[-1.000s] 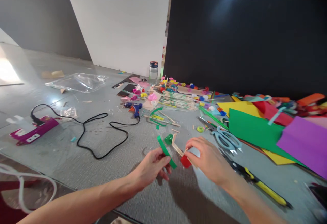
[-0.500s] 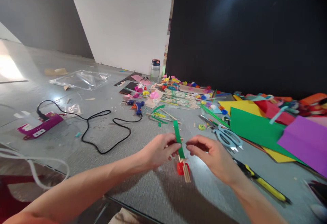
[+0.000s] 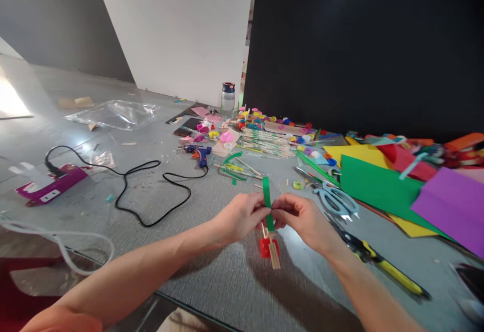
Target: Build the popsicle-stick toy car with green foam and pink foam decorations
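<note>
A narrow green paper strip (image 3: 266, 190) stands upright between my hands, above a small build of thin wooden sticks (image 3: 275, 255) and a red bottle cap (image 3: 265, 247). My left hand (image 3: 245, 216) pinches the strip from its left side. From the right, my right hand (image 3: 297, 216) is closed with thumb and forefinger on the strip's edge, its fingertips meeting those of the left. The fingers partly hide the strip's lower part and the upper sticks of the build.
A blue glue gun (image 3: 203, 156) lies beyond my hands, its black cord running to a purple power strip (image 3: 56, 185). Light-blue scissors (image 3: 336, 200), yellow-black pliers (image 3: 389, 269) and green paper (image 3: 378, 183) lie to the right. Sticks and caps are heaped behind; a bottle (image 3: 228, 99) stands there.
My right hand has moved left and closed on the green strip, where it was apart from it before. The strip now stands a little more upright. The view has shifted slightly.
</note>
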